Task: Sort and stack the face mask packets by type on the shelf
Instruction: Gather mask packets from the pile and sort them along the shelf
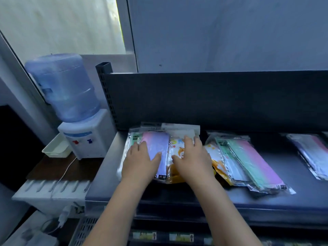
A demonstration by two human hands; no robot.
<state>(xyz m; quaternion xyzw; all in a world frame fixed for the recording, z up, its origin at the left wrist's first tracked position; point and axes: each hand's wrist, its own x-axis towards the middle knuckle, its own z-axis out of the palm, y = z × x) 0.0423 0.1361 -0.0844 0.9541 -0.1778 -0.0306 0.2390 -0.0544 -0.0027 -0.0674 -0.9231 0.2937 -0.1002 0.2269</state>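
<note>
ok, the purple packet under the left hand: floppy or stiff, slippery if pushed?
Likely floppy: the purple packet is a thin flat pouch. Probably slippery: its glossy film lies on another packet, so it may slide. Looks light; the left hand lies flat on it.

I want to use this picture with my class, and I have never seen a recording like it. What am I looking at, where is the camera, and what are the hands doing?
There is no machine here. One wide-angle camera is worn on a person's head and looks forward and down, so the two bare arms reach in from the bottom.

The left hand lies flat on a clear packet of pink-to-purple face masks. The right hand presses flat on a white and orange cartoon-printed packet. Neither hand grips anything.

Both packets lie on a dark metal shelf. To their right lies a fanned pile of green-to-pink mask packets, and another pile lies at the right edge. Left of the shelf stands a white water dispenser with a blue bottle.
</note>
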